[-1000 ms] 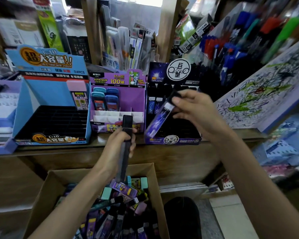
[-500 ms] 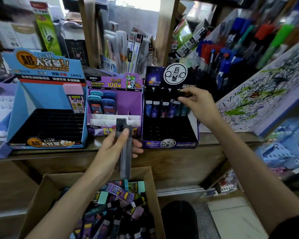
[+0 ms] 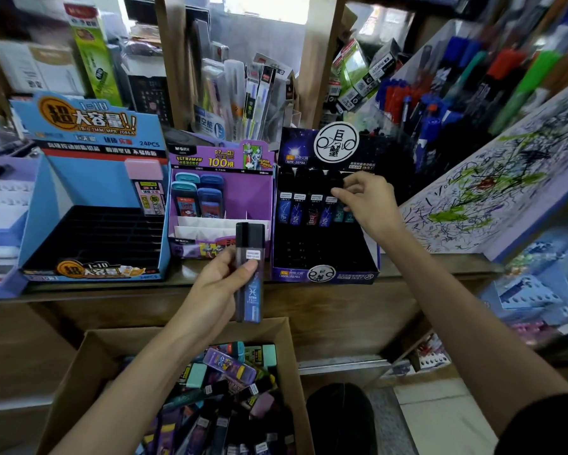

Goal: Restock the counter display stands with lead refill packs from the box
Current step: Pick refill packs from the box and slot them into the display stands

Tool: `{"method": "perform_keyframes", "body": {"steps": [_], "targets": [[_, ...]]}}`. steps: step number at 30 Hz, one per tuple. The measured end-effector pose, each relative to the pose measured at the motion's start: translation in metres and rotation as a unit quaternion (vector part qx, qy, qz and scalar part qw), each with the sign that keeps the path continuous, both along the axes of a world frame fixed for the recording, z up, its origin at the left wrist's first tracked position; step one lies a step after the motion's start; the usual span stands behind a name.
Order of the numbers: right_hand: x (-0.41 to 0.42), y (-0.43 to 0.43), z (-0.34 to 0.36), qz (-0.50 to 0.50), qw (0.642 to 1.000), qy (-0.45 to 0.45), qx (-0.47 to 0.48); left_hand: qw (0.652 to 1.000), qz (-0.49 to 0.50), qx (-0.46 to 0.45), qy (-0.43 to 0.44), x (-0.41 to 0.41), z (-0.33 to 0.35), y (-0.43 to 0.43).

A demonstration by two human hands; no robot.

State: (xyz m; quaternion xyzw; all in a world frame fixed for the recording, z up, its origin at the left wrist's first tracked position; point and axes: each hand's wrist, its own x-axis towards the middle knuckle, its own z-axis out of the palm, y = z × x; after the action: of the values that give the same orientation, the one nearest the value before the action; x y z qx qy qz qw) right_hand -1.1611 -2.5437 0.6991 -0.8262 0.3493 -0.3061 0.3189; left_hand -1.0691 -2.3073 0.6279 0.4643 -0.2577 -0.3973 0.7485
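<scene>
A dark lead refill pack (image 3: 250,274) with a blue lower label is held upright, clamped between the thumb and fingers of the left hand (image 3: 217,290). It is held above the open cardboard box (image 3: 89,356) of loose packs, in front of the bench (image 3: 308,292) edge. On the bench, a row of packs (image 3: 305,208) is seen standing at the back of the dark display stand (image 3: 325,274). The right hand (image 3: 367,205) is placed at their tops with fingers curled; whether one is gripped cannot be told. A purple stand (image 3: 253,195) and a blue stand (image 3: 89,178) are set to its left.

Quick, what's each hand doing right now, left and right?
Left hand: holding a dark lead refill pack upright.
Right hand: fingers curled at the packs in the dark display stand; grip cannot be told.
</scene>
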Motion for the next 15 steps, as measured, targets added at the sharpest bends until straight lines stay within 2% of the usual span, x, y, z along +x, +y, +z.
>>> {"method": "perform_keyframes", "body": {"steps": [3,6,8,9,11,12,15], "targets": [[-0.007,0.011,0.0,-0.055,0.997,0.018,-0.045,1.0,0.015,-0.001,-0.026,0.0,0.002,-0.003],[-0.017,0.04,0.0,-0.066,0.989,-0.048,-0.125,0.998,0.024,-0.003,-0.062,0.001,0.003,-0.006],[-0.022,0.062,0.0,0.016,0.995,-0.071,-0.064,0.996,0.018,-0.001,-0.089,-0.001,0.005,-0.011],[-0.023,0.074,0.001,0.077,0.994,-0.071,0.011,0.995,0.017,-0.002,-0.101,-0.002,0.006,-0.014],[-0.022,0.093,-0.001,0.174,0.97,-0.074,0.156,0.993,0.019,-0.008,-0.116,-0.004,0.008,-0.019],[-0.022,0.1,-0.003,0.193,0.96,-0.08,0.187,0.993,0.017,-0.012,-0.118,-0.006,0.009,-0.022],[-0.021,0.108,-0.009,0.172,0.958,-0.114,0.197,0.992,0.002,-0.022,-0.128,-0.01,0.009,-0.026]]}}
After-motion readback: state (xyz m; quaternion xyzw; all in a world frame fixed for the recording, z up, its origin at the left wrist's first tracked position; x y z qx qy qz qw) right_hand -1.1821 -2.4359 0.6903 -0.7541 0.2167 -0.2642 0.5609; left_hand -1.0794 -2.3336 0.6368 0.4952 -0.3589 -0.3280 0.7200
